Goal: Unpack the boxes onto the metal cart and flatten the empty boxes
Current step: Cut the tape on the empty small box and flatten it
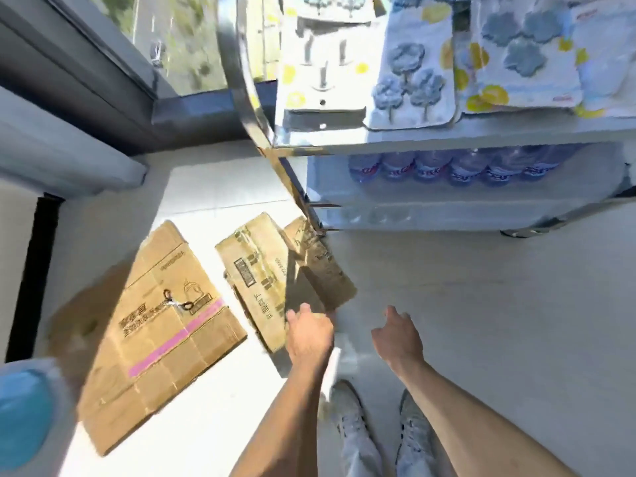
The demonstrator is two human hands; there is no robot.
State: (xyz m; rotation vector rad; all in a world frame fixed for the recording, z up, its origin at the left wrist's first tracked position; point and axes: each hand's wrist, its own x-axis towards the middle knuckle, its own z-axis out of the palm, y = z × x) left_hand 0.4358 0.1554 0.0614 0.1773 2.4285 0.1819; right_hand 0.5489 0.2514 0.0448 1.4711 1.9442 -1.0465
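Cardboard box partly hidden behind left hand.

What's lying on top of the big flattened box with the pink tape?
A pair of scissors lies on the flattened box, near its middle, just above the pink tape. Nothing else shows on it. What lies beneath the cardboard is covered.

- A flattened box lies on the floor with scissors on top
- A smaller box lies beside the metal cart
- Left hand and right hand hover loosely over it, holding nothing
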